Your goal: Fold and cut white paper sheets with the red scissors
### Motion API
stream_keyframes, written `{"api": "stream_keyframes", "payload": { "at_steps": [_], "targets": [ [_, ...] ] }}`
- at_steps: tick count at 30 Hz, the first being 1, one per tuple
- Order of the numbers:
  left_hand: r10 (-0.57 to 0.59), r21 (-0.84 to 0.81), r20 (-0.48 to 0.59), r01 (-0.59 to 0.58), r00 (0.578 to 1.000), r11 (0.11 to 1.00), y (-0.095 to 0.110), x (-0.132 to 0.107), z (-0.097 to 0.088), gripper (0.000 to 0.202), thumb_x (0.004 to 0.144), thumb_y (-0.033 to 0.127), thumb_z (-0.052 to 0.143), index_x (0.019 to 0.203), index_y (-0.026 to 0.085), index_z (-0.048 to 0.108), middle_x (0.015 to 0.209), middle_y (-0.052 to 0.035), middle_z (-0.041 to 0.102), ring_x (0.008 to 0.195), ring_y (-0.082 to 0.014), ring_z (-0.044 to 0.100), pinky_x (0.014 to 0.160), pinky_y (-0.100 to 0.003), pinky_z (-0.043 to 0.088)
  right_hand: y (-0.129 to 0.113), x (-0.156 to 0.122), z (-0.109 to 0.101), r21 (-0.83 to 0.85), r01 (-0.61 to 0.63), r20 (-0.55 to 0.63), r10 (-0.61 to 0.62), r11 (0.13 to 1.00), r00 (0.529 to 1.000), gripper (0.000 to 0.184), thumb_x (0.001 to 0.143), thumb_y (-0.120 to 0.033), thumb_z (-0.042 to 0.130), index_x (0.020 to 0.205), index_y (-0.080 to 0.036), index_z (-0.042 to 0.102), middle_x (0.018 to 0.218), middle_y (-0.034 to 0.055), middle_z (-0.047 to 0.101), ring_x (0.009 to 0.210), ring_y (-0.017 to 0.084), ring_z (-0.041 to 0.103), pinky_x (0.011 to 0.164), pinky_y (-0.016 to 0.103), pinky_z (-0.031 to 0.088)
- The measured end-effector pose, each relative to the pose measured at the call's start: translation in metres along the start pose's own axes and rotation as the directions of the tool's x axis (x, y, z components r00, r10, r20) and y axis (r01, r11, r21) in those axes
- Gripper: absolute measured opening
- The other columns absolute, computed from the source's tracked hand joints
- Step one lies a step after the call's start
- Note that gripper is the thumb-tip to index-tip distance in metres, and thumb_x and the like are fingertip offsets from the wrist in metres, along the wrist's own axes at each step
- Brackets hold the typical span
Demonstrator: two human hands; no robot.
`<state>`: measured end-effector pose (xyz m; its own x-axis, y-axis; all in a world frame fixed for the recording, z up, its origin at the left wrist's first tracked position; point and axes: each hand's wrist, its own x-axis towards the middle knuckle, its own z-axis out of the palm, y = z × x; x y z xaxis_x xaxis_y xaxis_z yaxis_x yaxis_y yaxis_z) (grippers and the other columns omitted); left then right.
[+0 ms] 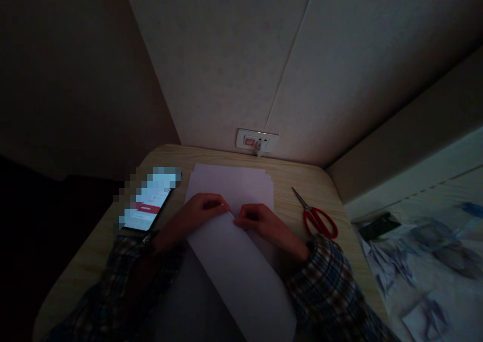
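A sheet of white paper (241, 271) slants across the middle, its near end hanging towards me over the table's front. My left hand (199, 210) is closed on the sheet's far edge, thumb and fingers pinched together. Just to the right, my right hand (264, 224) pinches the same edge near the corner. Between the two hands a narrow strip of that edge looks turned up or rolled; dim light hides the detail. Beneath the hands lies a stack of white paper (230, 177), its sheets slightly out of line.
Red-handled scissors (320, 221) lie right of the stack, points towards the wall. A lit phone (151, 201) rests at the left on the wooden table (173, 155). Behind is a wall socket (257, 141) with a plug. Paper scraps and plastic (426, 261) lie beyond the right edge.
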<state>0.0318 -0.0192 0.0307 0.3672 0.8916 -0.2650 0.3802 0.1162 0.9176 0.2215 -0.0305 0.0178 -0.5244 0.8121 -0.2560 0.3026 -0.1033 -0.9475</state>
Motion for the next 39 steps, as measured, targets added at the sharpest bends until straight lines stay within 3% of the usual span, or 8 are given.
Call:
{"api": "stream_keyframes", "payload": {
  "at_steps": [8, 18, 33, 39],
  "targets": [
    [0.000, -0.080, 0.063, 0.005, 0.998, 0.997, -0.002, -0.002, -0.003, 0.021, 0.066, 0.036, 0.062, 0.070, 0.016, 0.062, 0.067, 0.0011, 0.062, 0.067, -0.0155, 0.057, 0.062, -0.024, 0.042, -0.001, -0.004, 0.001, -0.042, 0.055, -0.003, -0.055, 0.998, 0.998, 0.021, 0.077, -0.032, 0.054, 0.065, -0.015, 0.052, 0.060, -0.0029, 0.047, 0.057, 0.011, 0.042, 0.053, 0.023, 0.031],
    [-0.029, -0.088, 0.063, 0.034, 0.998, 0.996, -0.012, 0.002, 0.000, 0.023, 0.068, 0.038, 0.061, 0.066, 0.015, 0.060, 0.062, 0.0030, 0.059, 0.061, -0.0132, 0.053, 0.057, -0.022, 0.039, 0.000, 0.001, 0.008, -0.090, 0.103, -0.082, -0.111, 0.991, 0.990, 0.014, 0.079, -0.026, 0.053, 0.071, -0.015, 0.057, 0.067, -0.0004, 0.056, 0.063, 0.012, 0.050, 0.060, 0.023, 0.038],
    [0.058, 0.076, 0.028, -0.060, 0.998, 0.995, -0.010, 0.000, 0.006, 0.032, 0.073, 0.045, 0.052, 0.062, 0.015, 0.057, 0.060, 0.0027, 0.054, 0.061, -0.0137, 0.049, 0.054, -0.022, 0.036, -0.005, 0.000, 0.015, -0.341, 0.124, -0.151, -0.184, 0.932, 0.971, 0.023, 0.083, -0.028, 0.046, 0.065, -0.016, 0.055, 0.062, -0.0005, 0.052, 0.060, 0.012, 0.047, 0.055, 0.023, 0.034],
    [0.055, 0.087, -0.004, -0.054, 0.998, 0.995, -0.004, -0.003, 0.007, 0.031, 0.074, 0.043, 0.050, 0.060, 0.015, 0.055, 0.059, 0.0032, 0.051, 0.060, -0.0131, 0.047, 0.054, -0.022, 0.035, -0.004, 0.001, 0.015, -0.321, 0.131, -0.151, -0.187, 0.938, 0.971, 0.022, 0.082, -0.027, 0.046, 0.066, -0.016, 0.054, 0.063, -0.0001, 0.052, 0.061, 0.013, 0.047, 0.055, 0.023, 0.034]
  ]
}}
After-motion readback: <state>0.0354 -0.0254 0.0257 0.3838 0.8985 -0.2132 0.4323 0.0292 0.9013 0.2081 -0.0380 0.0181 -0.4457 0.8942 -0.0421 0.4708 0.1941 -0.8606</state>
